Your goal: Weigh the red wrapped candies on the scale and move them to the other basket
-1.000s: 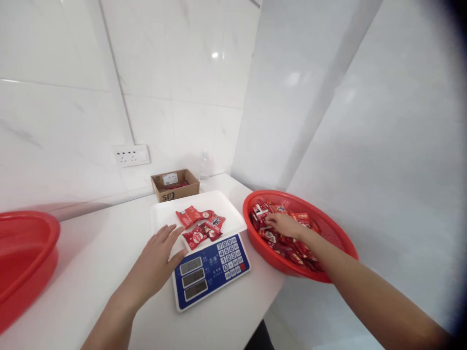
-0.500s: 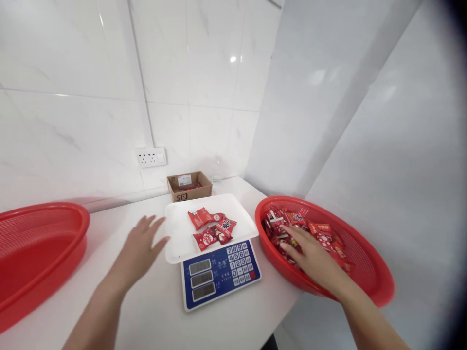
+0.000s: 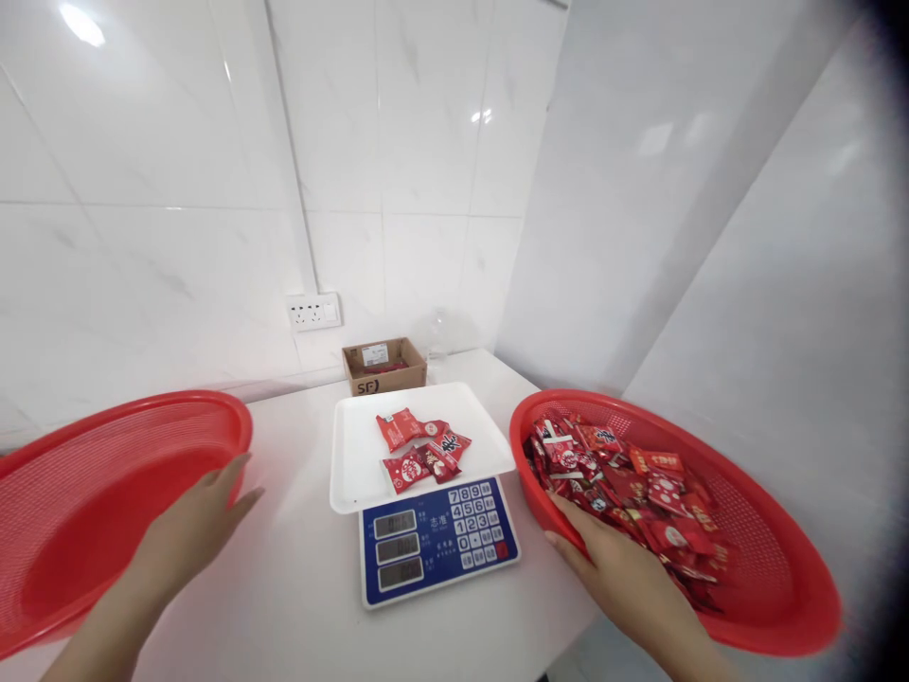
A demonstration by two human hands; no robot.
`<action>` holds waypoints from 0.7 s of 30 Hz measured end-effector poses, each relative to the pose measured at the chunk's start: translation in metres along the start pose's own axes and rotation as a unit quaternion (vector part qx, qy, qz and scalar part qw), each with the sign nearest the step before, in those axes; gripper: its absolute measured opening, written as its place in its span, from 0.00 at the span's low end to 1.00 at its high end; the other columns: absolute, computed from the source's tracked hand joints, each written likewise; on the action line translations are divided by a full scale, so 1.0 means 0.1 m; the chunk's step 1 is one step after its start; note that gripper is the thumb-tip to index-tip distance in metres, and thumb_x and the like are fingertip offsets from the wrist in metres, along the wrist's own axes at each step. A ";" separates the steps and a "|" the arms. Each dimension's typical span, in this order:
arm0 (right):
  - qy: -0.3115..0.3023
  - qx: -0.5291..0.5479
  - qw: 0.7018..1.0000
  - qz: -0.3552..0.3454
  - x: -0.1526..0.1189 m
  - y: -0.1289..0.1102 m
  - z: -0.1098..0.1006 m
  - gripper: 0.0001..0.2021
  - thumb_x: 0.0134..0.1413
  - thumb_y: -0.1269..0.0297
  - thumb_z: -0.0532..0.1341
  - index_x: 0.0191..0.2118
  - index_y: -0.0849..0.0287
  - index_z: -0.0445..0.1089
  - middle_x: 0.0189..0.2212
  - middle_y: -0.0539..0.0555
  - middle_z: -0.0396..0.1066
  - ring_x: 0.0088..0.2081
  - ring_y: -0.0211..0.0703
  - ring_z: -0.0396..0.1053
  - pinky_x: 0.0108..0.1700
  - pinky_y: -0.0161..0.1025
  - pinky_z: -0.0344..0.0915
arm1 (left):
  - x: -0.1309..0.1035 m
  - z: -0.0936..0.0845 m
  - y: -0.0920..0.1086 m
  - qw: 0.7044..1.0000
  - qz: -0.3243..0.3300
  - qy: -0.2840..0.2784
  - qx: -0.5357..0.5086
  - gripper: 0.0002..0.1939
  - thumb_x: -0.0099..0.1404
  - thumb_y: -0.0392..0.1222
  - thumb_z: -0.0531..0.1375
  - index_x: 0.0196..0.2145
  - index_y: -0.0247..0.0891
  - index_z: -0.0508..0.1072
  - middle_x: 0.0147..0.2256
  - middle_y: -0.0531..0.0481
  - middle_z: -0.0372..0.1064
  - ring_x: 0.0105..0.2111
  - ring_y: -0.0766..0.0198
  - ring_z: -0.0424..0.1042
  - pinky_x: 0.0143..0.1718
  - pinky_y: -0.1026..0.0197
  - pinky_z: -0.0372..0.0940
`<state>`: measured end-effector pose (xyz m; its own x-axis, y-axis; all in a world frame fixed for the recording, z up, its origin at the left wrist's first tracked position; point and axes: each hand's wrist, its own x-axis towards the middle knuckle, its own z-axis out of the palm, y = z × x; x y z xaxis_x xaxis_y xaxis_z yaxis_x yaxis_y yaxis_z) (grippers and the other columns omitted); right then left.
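My left hand [image 3: 188,530] is at the near right rim of an oval red plastic basket [image 3: 245,421], its fingers and thumb on either side of the edge. At the right, my right hand [image 3: 611,568] is closed over the near left rim of a second red basket [image 3: 788,616], which holds many red-wrapped snack packets [image 3: 639,483]. Between the hands stands a digital scale [image 3: 440,545] with a blue keypad panel. On its white tray [image 3: 355,436] lie several small red packets [image 3: 418,450].
Behind the scale is an open cardboard box [image 3: 387,377] with something red inside. A clear plastic item [image 3: 438,332] stands beside it. A wall socket [image 3: 313,312] is above the white table [image 3: 284,606]. Walls close off the back and right.
My left hand has moved from beside the tray to the left basket, which has shifted right. My right hand has come off the packets to its basket's rim. The view has shifted slightly.
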<state>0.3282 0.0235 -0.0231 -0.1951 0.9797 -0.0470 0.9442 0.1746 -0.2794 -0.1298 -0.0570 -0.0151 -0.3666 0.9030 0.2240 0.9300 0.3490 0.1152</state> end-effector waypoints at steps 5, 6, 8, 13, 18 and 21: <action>0.011 -0.006 1.000 -0.004 -0.02 0.04 0.04 0.27 0.56 0.52 0.46 0.59 0.55 0.58 0.54 0.56 0.65 0.53 0.54 0.64 0.48 0.48 0.64 | -0.10 -0.08 0.57 0.995 0.065 -0.077 -0.025 0.27 0.66 0.52 0.44 0.59 0.39 0.56 0.54 0.38 0.62 0.49 0.47 0.67 0.41 0.50 0.67; 0.012 -0.008 1.000 -0.003 -0.02 0.04 0.04 0.27 0.56 0.52 0.46 0.59 0.55 0.58 0.53 0.56 0.66 0.52 0.54 0.65 0.48 0.48 0.64 | -0.11 -0.11 0.68 0.993 0.074 -0.084 -0.029 0.27 0.65 0.52 0.45 0.60 0.40 0.55 0.57 0.39 0.58 0.52 0.46 0.64 0.43 0.49 0.66; 0.014 -0.009 1.000 -0.003 -0.02 0.04 0.03 0.26 0.57 0.53 0.46 0.59 0.55 0.59 0.53 0.56 0.66 0.51 0.54 0.66 0.46 0.48 0.65 | -0.08 -0.16 0.91 0.990 0.108 -0.089 -0.030 0.30 0.65 0.53 0.47 0.61 0.39 0.53 0.62 0.38 0.49 0.58 0.45 0.54 0.49 0.46 0.62; 0.024 -0.010 1.000 -0.010 -0.03 0.03 0.02 0.26 0.56 0.54 0.47 0.59 0.54 0.58 0.54 0.56 0.65 0.51 0.54 0.66 0.46 0.48 0.65 | 0.19 -0.18 1.48 0.947 0.275 -0.139 -0.087 0.33 0.64 0.58 0.48 0.63 0.44 0.47 0.65 0.40 0.36 0.63 0.47 0.36 0.58 0.42 0.47; 0.024 -0.025 0.999 -0.014 -0.03 0.02 0.03 0.26 0.57 0.54 0.46 0.59 0.54 0.58 0.53 0.55 0.66 0.51 0.52 0.66 0.46 0.46 0.66 | 0.61 0.01 1.81 0.924 0.322 -0.194 -0.066 0.45 0.54 0.64 0.56 0.63 0.42 0.46 0.64 0.35 0.37 0.63 0.39 0.33 0.58 0.38 0.42; 0.028 -0.035 0.999 -0.015 -0.03 0.03 0.03 0.26 0.57 0.54 0.45 0.59 0.53 0.58 0.53 0.55 0.67 0.51 0.52 0.67 0.45 0.45 0.66 | 0.74 0.08 1.85 0.922 0.330 -0.193 -0.064 0.42 0.52 0.64 0.58 0.60 0.43 0.54 0.60 0.35 0.48 0.59 0.38 0.47 0.55 0.40 0.50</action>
<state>0.3305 0.0203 -0.0265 -0.2100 0.9776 0.0152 0.9550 0.2085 -0.2112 0.0156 0.0763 0.0154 0.3367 0.9389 -0.0717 0.9277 -0.3177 0.1962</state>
